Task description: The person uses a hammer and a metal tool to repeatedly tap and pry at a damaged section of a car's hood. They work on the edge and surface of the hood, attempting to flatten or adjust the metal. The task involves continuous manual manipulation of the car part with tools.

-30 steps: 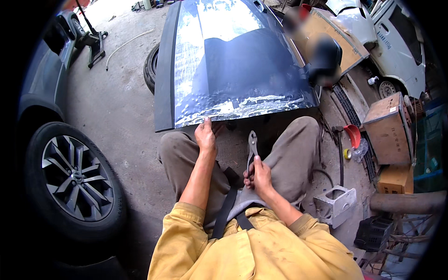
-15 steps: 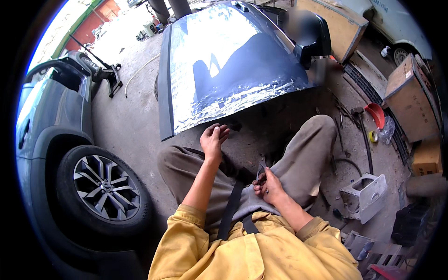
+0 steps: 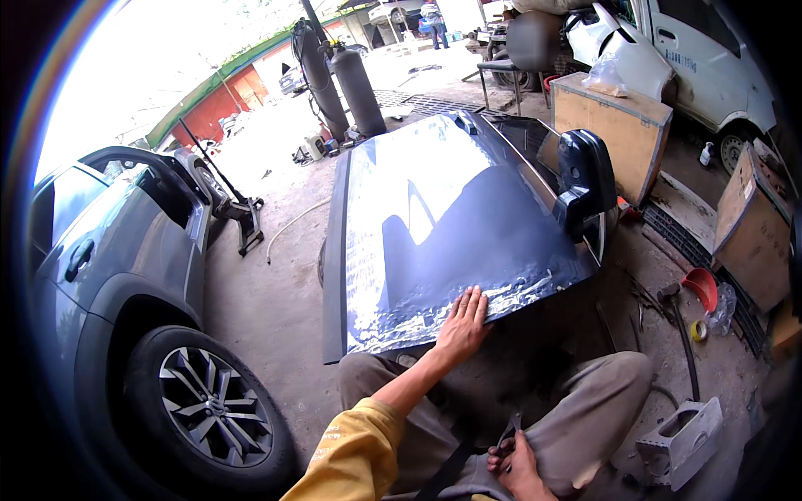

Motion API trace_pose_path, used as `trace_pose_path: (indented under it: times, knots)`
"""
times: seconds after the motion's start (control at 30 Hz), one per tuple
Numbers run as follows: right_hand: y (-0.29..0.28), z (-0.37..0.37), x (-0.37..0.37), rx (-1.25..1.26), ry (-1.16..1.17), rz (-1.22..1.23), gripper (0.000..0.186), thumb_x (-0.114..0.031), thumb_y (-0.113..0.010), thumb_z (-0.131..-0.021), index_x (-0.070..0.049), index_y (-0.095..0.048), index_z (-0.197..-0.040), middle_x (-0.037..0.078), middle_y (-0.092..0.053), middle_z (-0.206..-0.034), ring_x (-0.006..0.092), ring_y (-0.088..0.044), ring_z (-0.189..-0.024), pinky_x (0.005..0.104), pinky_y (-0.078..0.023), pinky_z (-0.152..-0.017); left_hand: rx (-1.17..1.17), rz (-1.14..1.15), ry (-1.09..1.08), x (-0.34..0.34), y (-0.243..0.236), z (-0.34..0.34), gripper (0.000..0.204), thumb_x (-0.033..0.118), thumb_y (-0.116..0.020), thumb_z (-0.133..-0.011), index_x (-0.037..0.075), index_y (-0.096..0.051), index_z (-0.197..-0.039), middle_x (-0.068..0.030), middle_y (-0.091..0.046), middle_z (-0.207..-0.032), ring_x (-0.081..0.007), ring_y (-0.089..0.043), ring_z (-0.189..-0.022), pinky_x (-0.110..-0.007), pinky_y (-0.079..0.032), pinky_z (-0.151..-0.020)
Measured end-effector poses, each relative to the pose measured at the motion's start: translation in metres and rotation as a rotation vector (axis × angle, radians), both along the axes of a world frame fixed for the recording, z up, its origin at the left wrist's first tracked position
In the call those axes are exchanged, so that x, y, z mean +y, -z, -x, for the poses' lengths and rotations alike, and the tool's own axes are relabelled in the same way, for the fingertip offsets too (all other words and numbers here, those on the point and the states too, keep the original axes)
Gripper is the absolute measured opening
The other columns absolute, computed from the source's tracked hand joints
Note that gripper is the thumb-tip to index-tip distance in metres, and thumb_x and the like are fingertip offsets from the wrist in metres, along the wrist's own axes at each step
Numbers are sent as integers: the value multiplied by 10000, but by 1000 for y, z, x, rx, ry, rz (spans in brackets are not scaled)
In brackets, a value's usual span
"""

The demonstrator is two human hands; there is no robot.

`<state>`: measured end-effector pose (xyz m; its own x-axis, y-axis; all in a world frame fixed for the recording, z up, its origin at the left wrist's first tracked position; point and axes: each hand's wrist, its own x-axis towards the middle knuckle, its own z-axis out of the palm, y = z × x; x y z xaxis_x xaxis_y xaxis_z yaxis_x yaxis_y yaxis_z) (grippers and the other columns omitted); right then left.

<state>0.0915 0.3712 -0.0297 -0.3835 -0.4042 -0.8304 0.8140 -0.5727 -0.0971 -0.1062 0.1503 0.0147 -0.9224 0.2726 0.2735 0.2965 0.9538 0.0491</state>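
Note:
A dark blue car door panel [image 3: 510, 225] lies in front of me, its outer face up, dented and wrinkled along the near edge. A black side mirror [image 3: 583, 179] stands up at its right side. My left hand [image 3: 464, 327] rests flat on that wrinkled edge, fingers stretched out. Low by my right thigh, my right hand [image 3: 520, 472] is closed around a small metal tool that looks like pliers [image 3: 510, 426]. Its jaws point up out of the fist; the fingers cover its handles.
On the left stands a grey car with a wheel [image 3: 219, 405] close by and a floor jack [image 3: 245, 221] beyond it. Two gas cylinders [image 3: 357, 92] rise behind the panel. Wooden crates [image 3: 614, 129], a red bowl-shaped piece [image 3: 702, 288], a hammer [image 3: 681, 326] and a metal bracket [image 3: 683, 442] lie right.
My left hand has moved forward and right from above my lap onto the panel's near edge, its fingers flattening. The view has tilted up. My right hand still holds the pliers by my thigh.

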Motion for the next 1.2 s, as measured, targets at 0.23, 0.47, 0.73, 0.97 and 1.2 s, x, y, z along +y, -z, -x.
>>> trace_pose_path:
  times: [0.23, 0.47, 0.73, 0.97, 1.2]
  knots:
    - [-18, 37, -22, 35, -118, -105, 428, -522, -467, -910, -124, -478, -752, 73, -513, -590, 187, -471, -452, 339, -384, -401, -76, 43, 38, 3, -8, 3, 598, 274, -520, -891, -34, -322, -1364, -258, -301, -1429, -401, -261, -1350, -552, -203, -1081]
    - [-22, 86, -26, 909, -182, -547, 278, -242, -523, -933, 10, -538, -817, 132, -616, -744, 270, -624, -673, 360, -491, -619, -63, 222, 183, 9, -18, 36, 539, 113, -441, -874, -72, -301, -1361, -282, -279, -1429, -417, -246, -1353, -566, -205, -1076]
    - [-44, 110, -1, 1026, -162, -910, 222, -172, -558, -880, 25, -511, -789, 217, -491, -806, 387, -509, -731, 450, -412, -651, -113, 156, 194, 8, -22, 35, 692, 27, -547, -775, -68, -241, -1389, -287, -236, -1447, -414, -199, -1370, -519, -143, -1103]
    - [-54, 137, -4, 1151, -137, -752, 209, -179, -575, -839, 3, -597, -937, 336, -508, -1018, 445, -541, -916, 461, -449, -834, -164, 282, 264, 14, -34, 44, 612, -21, -453, -840, -107, -184, -1383, -329, -185, -1436, -463, -190, -1345, -511, -166, -1101]
    - [-50, 136, -8, 1157, -221, -769, 183, -161, -575, -848, -4, -615, -934, 226, -534, -992, 377, -550, -919, 414, -445, -835, -171, 266, 268, 19, -33, 45, 609, -17, -465, -849, -87, -195, -1391, -320, -227, -1426, -439, -207, -1351, -495, -188, -1098]
